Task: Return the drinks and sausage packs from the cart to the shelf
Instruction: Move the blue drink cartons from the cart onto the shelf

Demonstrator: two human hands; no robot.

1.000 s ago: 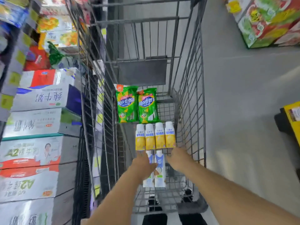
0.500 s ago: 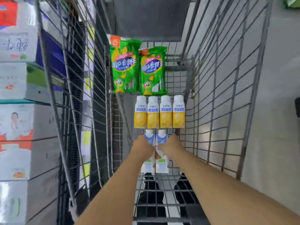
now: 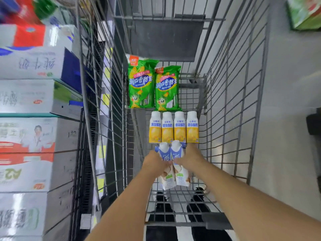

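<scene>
Stacking at far left: milk cartons [image 3: 34,101] in blurred piles beside the cart [image 3: 97,119] (print unreadable). Inside the wire basket, L to R: two green sausage packs [image 3: 153,86] lie flat side by side, touching, at the far end of the floor; nearer the person, four yellow drink bottles [image 3: 173,127] lie in a row, caps pointing away, shoulders touching. Just below these, two blue-and-white drink cartons [image 3: 171,164] sit side by side, tops toward the yellow row. Left hand [image 3: 154,163] is curled round the left carton's side; right hand [image 3: 191,158] is curled round the right carton, fingers closed on it, w/ both forearms reaching in from the near edge. Cartons' lower ends look slightly raised off the wire floor, but blur makes this uncertain. Right of cart: bare grey floor [image 3: 286,119].
</scene>
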